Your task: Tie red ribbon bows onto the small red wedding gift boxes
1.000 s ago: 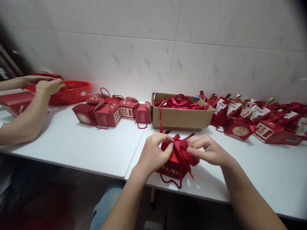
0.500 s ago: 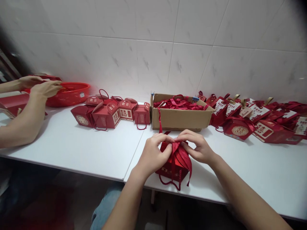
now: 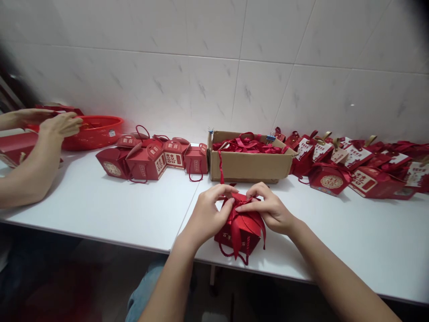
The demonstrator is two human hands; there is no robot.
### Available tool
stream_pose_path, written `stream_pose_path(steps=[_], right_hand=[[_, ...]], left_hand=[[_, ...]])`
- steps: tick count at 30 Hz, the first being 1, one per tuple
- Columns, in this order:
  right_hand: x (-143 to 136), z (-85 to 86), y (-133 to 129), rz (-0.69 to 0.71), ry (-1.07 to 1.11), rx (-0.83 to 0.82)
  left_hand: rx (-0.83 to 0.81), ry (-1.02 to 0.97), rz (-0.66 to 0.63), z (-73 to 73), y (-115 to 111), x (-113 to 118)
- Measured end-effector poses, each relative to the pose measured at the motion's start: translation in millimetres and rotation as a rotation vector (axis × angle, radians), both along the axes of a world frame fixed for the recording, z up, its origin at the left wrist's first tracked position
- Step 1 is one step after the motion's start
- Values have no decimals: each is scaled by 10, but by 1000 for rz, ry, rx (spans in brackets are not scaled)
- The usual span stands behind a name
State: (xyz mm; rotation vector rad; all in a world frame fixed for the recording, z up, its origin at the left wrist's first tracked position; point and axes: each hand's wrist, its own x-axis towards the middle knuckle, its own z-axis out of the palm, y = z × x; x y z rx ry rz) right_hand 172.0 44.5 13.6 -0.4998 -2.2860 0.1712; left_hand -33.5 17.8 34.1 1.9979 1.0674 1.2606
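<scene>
A small red gift box (image 3: 239, 232) with a rope handle stands near the table's front edge, between my hands. Red ribbon (image 3: 236, 230) lies over its top, with loose ends hanging down the front and right side. My left hand (image 3: 214, 210) pinches the ribbon at the upper left of the box, thumb and fingers closed. From the right, my right hand (image 3: 272, 209) grips the ribbon at the middle of the lid, fingers bent inward. The exact knot or loop is partly hidden by my fingers.
Behind my hands, a cardboard box (image 3: 250, 167) holds a heap of red ribbons, one trailing over its front. Several red gift boxes (image 3: 147, 163) stand left of it; tagged ones (image 3: 375, 181) crowd the right. At far left, another person's hands (image 3: 60, 123) are by a red basin (image 3: 100, 134).
My right hand's fingers have shifted left and down over the lid's middle. A ribbon end now hangs down the box's front, and more of the lid shows.
</scene>
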Motion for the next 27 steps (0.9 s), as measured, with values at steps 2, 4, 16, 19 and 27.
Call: stream_pose_path(steps=[2,4,16,19,27], right_hand=[[-6,-8,-7,-4,-5,5],[-13,-16,-13,1,-5,-3],[-30,-18,-32,13,28,-9],[-35,-21,-32,-1,29,-11],[-31,-35,-35,0,27,-3]], left_hand=[[31,10,21,-7,6,11],[64,19,47,-12,14,23],[-89,164,21,19,21,-8],[-164,115,-34,23,29,-9],[-133,106,-141,-45,79,-31]])
